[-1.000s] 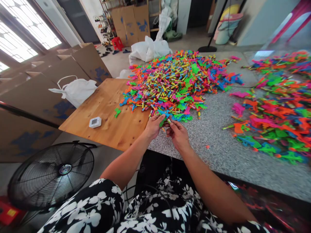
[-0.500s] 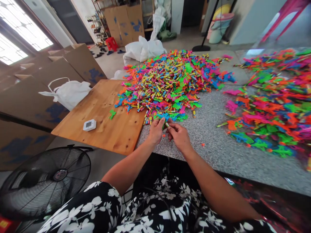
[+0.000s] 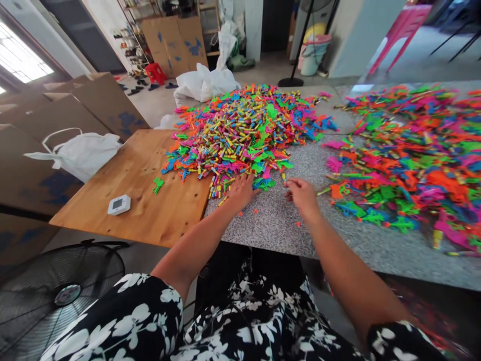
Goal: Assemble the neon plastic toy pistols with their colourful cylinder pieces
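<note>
A big heap of small bright plastic toy pieces [image 3: 244, 128], mixed with short tubes banded in yellow, red and blue, rises in front of me. My left hand [image 3: 241, 191] lies over its near edge, fingers stretched forward and thumb apart, touching the pieces there. Blue and green pieces [image 3: 266, 184] lie just past its thumb. To the right, over the grey speckled tabletop, my right hand [image 3: 303, 196] has its fingers curled together; whatever they hold is too small to make out. A yellow-banded tube [image 3: 283, 176] lies close to its fingertips.
Another spread of colourful toy pieces [image 3: 409, 170] covers the right side. Small orange bits [image 3: 298, 223] dot the grey tabletop [image 3: 263, 233]. On the wooden board [image 3: 139, 175] are a white timer-like device [image 3: 119, 204] and a green piece [image 3: 158, 185]. A fan [image 3: 67, 296] stands lower left.
My hands were together over a small tube and have separated: the left went forward onto the heap's edge, the right moved away to the right. The view has turned rightward.
</note>
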Tool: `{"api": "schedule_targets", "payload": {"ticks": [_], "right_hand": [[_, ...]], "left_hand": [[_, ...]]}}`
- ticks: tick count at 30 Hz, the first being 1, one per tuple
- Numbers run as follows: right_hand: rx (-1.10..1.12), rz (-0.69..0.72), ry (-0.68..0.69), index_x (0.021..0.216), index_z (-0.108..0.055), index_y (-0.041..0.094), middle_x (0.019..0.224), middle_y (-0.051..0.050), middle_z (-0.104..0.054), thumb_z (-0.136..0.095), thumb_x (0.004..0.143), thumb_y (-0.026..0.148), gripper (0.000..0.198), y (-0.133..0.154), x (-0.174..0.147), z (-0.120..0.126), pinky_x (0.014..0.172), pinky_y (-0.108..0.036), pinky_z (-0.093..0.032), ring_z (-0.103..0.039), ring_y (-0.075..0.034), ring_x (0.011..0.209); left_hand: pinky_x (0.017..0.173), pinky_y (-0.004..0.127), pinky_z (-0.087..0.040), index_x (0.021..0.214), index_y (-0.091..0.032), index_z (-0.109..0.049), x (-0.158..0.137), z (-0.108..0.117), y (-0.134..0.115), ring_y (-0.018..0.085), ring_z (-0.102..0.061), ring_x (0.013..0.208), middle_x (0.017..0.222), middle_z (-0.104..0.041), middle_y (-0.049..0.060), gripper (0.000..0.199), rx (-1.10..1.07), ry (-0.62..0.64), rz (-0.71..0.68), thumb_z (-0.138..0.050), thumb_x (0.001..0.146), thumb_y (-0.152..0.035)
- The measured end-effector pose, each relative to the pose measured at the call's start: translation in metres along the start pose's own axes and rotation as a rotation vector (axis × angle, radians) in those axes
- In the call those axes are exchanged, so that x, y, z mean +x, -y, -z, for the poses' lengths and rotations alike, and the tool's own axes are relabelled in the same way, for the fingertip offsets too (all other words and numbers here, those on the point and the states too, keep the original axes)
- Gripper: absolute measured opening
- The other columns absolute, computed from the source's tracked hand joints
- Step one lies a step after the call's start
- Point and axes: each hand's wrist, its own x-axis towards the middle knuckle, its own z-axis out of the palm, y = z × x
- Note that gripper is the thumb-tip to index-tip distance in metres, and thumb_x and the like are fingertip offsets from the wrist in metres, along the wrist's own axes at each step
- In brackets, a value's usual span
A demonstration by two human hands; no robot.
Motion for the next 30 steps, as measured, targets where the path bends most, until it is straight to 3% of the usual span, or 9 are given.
{"api": "schedule_targets", "payload": {"ticks": [2,5,10,13,16,18,21,24,30], "right_hand": [[-0.366,0.137,0.082,0.110,-0.074,0.018,0.108,-0.011,-0.076,-0.061,0.094,0.027,0.022,0.000,0.000,-0.019,0.075,-0.032,-0.058,-0.071,-0.019,0.076],[-0.751,0.230,-0.032,0.130,-0.069,0.013,0.131,-0.021,-0.068,-0.059,0.098,0.027,0.036,0.001,0.009,-0.036,0.091,-0.038,-0.055,-0.072,-0.029,0.103],[-0.955,0.190,-0.048,0.128,-0.067,0.007,0.131,-0.028,-0.065,-0.055,0.101,0.030,0.038,0.004,0.031,-0.036,0.089,-0.041,-0.054,-0.072,-0.035,0.108],[-0.804,0.211,-0.017,0.114,-0.070,0.010,0.116,-0.025,-0.073,-0.055,0.100,0.029,0.029,0.008,0.025,-0.037,0.092,-0.043,-0.054,-0.072,-0.034,0.106],[-0.397,0.325,0.134,0.107,-0.068,0.018,0.094,-0.012,-0.077,-0.058,0.098,0.041,0.027,0.015,0.003,-0.041,0.084,-0.038,-0.057,-0.073,-0.027,0.090],[-0.144,0.359,0.291,0.105,-0.068,0.020,0.083,-0.005,-0.074,-0.062,0.094,0.049,0.031,0.022,-0.016,-0.045,0.071,-0.033,-0.056,-0.068,-0.021,0.074],[0.036,0.310,0.434,0.104,-0.070,0.021,0.072,0.001,-0.067,-0.067,0.089,0.050,0.033,0.035,-0.037,-0.049,0.052,-0.027,-0.048,-0.056,-0.014,0.055],[0.099,0.254,0.475,0.100,-0.072,0.020,0.060,0.005,-0.058,-0.071,0.085,0.048,0.032,0.044,-0.045,-0.050,0.044,-0.026,-0.042,-0.048,-0.012,0.047],[0.096,0.210,0.539,0.093,-0.072,0.019,0.052,0.007,-0.051,-0.074,0.079,0.047,0.032,0.048,-0.040,-0.044,0.042,-0.026,-0.044,-0.047,-0.011,0.043]], "left_hand": [[0.109,0.045,-0.046,0.137,-0.021,-0.064,-0.001,-0.001,0.001,0.033,-0.058,0.130,0.134,-0.067,0.016,0.046,0.012,-0.018,-0.028,-0.068,0.096,-0.042],[0.109,0.043,-0.046,0.126,-0.022,-0.071,-0.002,-0.001,0.010,0.030,-0.062,0.123,0.125,-0.072,0.012,0.031,-0.038,-0.068,-0.060,-0.058,0.101,-0.037],[0.094,0.035,-0.054,0.111,-0.020,-0.075,-0.007,0.002,0.031,0.022,-0.068,0.098,0.103,-0.076,0.007,0.021,-0.371,-0.093,0.085,-0.069,0.094,-0.031],[0.075,0.028,-0.055,0.111,-0.018,-0.073,-0.015,0.005,0.039,0.016,-0.068,0.082,0.096,-0.074,0.004,0.026,-0.760,-0.069,0.188,-0.073,0.090,-0.033],[0.060,0.024,-0.049,0.110,-0.016,-0.073,-0.025,0.010,0.043,0.013,-0.064,0.068,0.085,-0.071,0.002,0.029,-0.966,0.042,0.185,-0.073,0.090,-0.037],[0.056,0.022,-0.044,0.106,-0.016,-0.075,-0.029,0.015,0.043,0.011,-0.057,0.060,0.074,-0.066,0.000,0.029,-0.947,0.074,0.132,-0.075,0.088,-0.038],[0.059,0.023,-0.042,0.100,-0.017,-0.078,-0.033,0.025,0.038,0.010,-0.053,0.061,0.073,-0.065,-0.001,0.023,-0.869,0.081,0.023,-0.074,0.087,-0.036],[0.066,0.024,-0.045,0.099,-0.018,-0.080,-0.034,0.036,0.031,0.012,-0.058,0.072,0.083,-0.070,0.000,0.020,-0.784,0.060,-0.023,-0.075,0.085,-0.030],[0.069,0.026,-0.048,0.094,-0.019,-0.083,-0.036,0.046,0.021,0.014,-0.062,0.074,0.085,-0.073,0.000,0.017,-0.607,0.110,-0.072,-0.072,0.082,-0.024]]}}
